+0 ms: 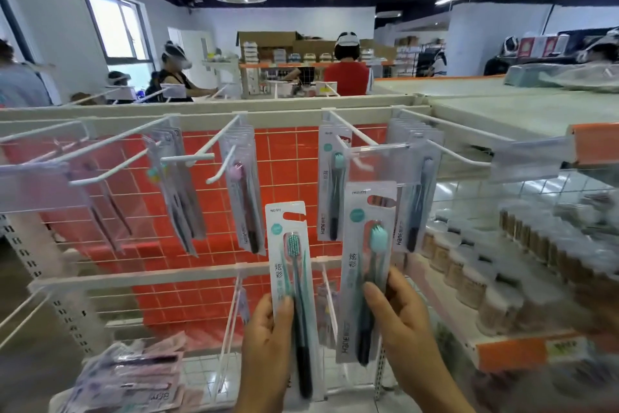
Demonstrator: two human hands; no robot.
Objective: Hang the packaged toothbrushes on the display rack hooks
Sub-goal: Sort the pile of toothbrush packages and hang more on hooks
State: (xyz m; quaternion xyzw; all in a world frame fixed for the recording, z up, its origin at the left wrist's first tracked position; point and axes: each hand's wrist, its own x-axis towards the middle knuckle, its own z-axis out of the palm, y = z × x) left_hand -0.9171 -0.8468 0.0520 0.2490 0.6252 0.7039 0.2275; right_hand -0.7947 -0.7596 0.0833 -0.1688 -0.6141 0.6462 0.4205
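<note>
Several packs already hang on the upper hooks of the display rack (207,104), but the job is partway: a pile of packaged toothbrushes (134,379) waits on the lower shelf. The left hand (264,345) pinches one teal toothbrush pack (289,265); the right hand (402,322) grips another (366,265), raised just below the clear-tagged hook (375,146). Neighbouring hook tips crowd in from the left; between the rows there is open room.
</note>
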